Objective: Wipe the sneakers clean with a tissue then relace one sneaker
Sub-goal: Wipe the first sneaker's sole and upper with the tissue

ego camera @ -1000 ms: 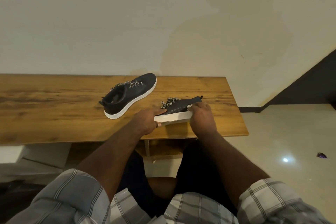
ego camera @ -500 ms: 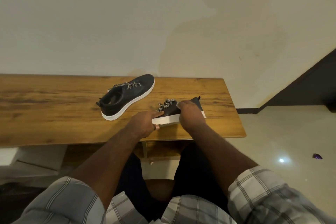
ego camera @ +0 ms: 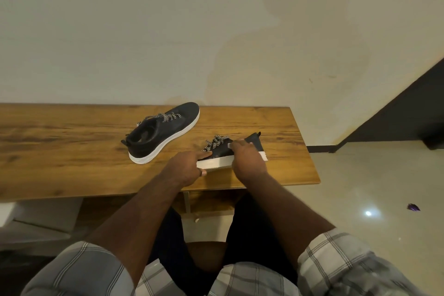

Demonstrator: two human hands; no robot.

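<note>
We are mid-wipe: our left hand grips the near sneaker at the table edge, our right hand presses the tissue on it; relacing remains.

No legible text, label, brand mark, number or sign is present. The two sneakers carry no readable marking on upper or sole at this resolution. The tabletop and the wall bear no lettering.
</note>
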